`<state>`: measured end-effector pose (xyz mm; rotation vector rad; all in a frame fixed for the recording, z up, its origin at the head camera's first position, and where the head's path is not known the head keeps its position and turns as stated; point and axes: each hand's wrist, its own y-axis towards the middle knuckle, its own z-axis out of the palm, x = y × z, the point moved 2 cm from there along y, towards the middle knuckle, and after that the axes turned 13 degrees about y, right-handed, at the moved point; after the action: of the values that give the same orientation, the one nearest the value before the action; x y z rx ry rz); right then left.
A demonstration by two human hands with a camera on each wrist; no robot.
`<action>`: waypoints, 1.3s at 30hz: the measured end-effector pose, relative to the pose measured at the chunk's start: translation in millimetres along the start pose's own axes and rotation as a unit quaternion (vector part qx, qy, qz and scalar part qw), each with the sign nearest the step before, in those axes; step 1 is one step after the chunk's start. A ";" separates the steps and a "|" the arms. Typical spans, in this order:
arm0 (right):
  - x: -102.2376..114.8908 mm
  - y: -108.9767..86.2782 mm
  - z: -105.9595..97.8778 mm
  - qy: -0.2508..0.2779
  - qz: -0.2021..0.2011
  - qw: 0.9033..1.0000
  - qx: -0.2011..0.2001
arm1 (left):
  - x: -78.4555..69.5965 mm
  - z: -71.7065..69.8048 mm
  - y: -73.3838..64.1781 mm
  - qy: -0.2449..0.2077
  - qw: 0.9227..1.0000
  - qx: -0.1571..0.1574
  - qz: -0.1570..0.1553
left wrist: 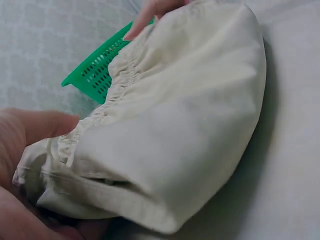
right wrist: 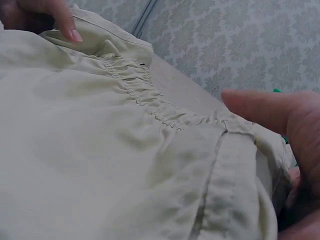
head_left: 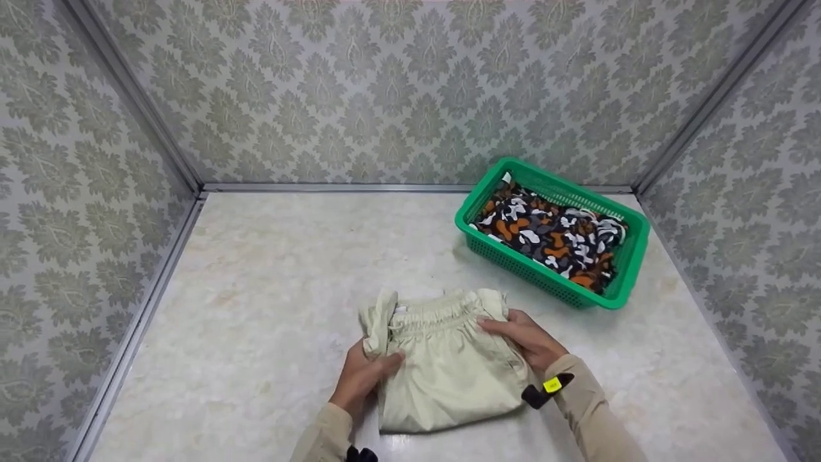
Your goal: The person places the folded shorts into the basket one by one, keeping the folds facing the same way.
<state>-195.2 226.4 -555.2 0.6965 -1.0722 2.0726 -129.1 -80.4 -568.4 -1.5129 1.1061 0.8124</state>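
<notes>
Pale khaki elastic-waist trousers or shorts (head_left: 449, 378), folded into a bundle, are held between both hands just above or on the tabletop. The gathered waistband points away from the person. My left hand (head_left: 367, 373) grips the left side, its thumb on top and the other fingers under the cloth. On the opposite side, my right hand (head_left: 531, 339) holds the edge near the waistband, thumb above and fingers beneath. In the right wrist view a side seam of the garment (right wrist: 100, 150) shows beside the right thumb (right wrist: 260, 107). The lower fingers are mostly hidden.
A green perforated plastic basket (head_left: 635, 266) stands at the back right, turned at an angle. Inside lies cloth with a black, orange, white and grey camouflage pattern (head_left: 539, 237). Patterned wall panels (head_left: 397, 96) enclose the pale marbled table (head_left: 276, 289) at the back and sides.
</notes>
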 end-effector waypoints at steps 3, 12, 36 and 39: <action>4.5 -3.5 2.8 -0.023 -0.031 0.999 0.031 | -1.8 -1.6 0.0 0.042 0.998 0.007 0.043; 5.5 -4.8 4.6 -0.232 -0.099 0.967 -0.022 | 5.2 -2.2 -0.5 0.182 0.977 -0.043 0.099; 11.0 -13.4 12.9 -0.265 -0.202 0.939 -0.090 | -17.1 -6.5 -2.2 0.303 0.922 -0.093 0.221; 19.9 -18.2 16.6 -0.260 -0.205 0.939 -0.097 | -30.0 -9.5 0.4 0.290 0.922 -0.097 0.240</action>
<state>-191.0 226.6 -523.8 1.2863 -1.2611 1.4341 -140.2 -82.8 -539.1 -1.7299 1.9383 0.8352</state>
